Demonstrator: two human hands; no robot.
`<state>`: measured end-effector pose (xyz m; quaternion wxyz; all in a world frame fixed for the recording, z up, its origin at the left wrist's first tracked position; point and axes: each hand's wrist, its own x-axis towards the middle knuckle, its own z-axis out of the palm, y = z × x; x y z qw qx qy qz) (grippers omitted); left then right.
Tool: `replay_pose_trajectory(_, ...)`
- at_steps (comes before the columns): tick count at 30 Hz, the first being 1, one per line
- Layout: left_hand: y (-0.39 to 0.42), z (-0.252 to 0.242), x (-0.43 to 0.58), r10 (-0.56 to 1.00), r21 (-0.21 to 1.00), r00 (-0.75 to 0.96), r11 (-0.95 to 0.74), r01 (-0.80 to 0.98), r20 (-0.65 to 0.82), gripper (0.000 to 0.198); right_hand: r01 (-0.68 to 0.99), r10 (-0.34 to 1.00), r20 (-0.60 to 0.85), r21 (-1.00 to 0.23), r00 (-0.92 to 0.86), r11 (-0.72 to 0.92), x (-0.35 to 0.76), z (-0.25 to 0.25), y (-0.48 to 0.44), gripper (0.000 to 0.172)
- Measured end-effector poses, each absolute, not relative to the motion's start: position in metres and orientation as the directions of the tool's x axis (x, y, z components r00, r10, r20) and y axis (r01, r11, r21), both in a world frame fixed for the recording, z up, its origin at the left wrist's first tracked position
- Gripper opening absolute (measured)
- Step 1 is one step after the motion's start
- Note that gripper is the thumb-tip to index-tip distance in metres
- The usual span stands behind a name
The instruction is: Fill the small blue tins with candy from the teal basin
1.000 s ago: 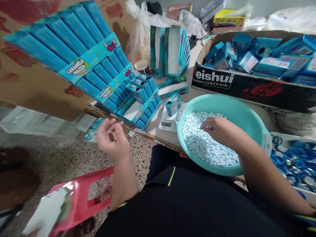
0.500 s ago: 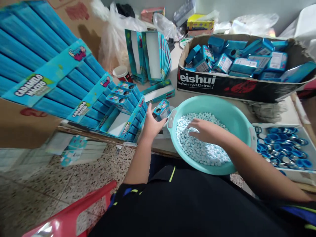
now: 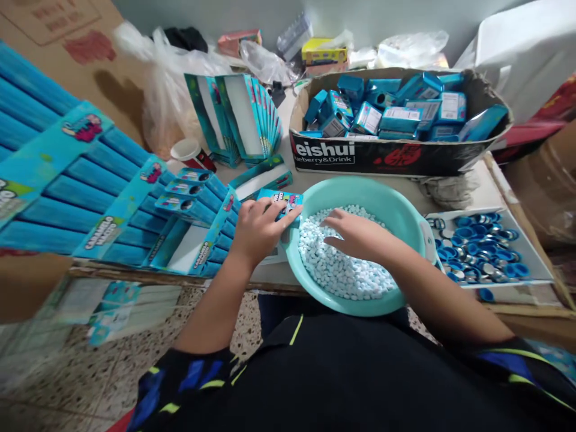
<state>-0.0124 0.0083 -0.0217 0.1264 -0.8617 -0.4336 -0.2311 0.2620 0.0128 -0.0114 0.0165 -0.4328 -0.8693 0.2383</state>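
Cup [image 3: 194, 156] (red-sided) near plastic bag [image 3: 167, 99]

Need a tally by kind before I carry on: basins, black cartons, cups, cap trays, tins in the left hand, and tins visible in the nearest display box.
Basin: 1
Black carton: 1
Cup: 1
Cap tray: 1
Tin in left hand: 1
Tins in display box: 3
Total: 8

I saw the small blue printed tin [image 3: 291, 201] with its lettered face showing, partly hidden in my left hand [image 3: 261, 227], just left of the basin. The round turquoise basin [image 3: 401, 211] stood upright, its far right wall bare. Small white and pale-blue candies [image 3: 344, 273] lay loose across its left and near part, around my right hand [image 3: 355, 234].
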Motion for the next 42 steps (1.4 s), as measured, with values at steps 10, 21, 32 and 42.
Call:
replay_pose_trajectory(10,0.013,-0.025,-0.023,0.646,-0.107,0.582,-0.619,0.778,0.494,0.054,0.777,0.78,-0.205,-0.406,-0.591,0.481,0.264,-0.005,0.011,0.037)
replay_pose_trajectory(21,0.003,-0.05,-0.03,0.68,0.116,0.35,-0.539,0.834,0.645,0.044,0.815,0.797,-0.265,-0.394,-0.542,0.424,0.272,-0.003,0.017,0.034)
replay_pose_trajectory(32,-0.015,-0.126,-0.046,0.893,0.858,-0.333,-0.104,0.504,0.303,0.085,0.73,0.58,-0.449,-0.342,-0.68,0.592,0.254,-0.019,-0.002,0.043)
replay_pose_trajectory(42,-0.037,-0.115,-0.064,0.762,0.839,-0.41,-0.313,0.444,0.501,0.061,0.729,0.525,-0.508,-0.424,-0.683,0.537,0.249,-0.018,0.005,0.025)
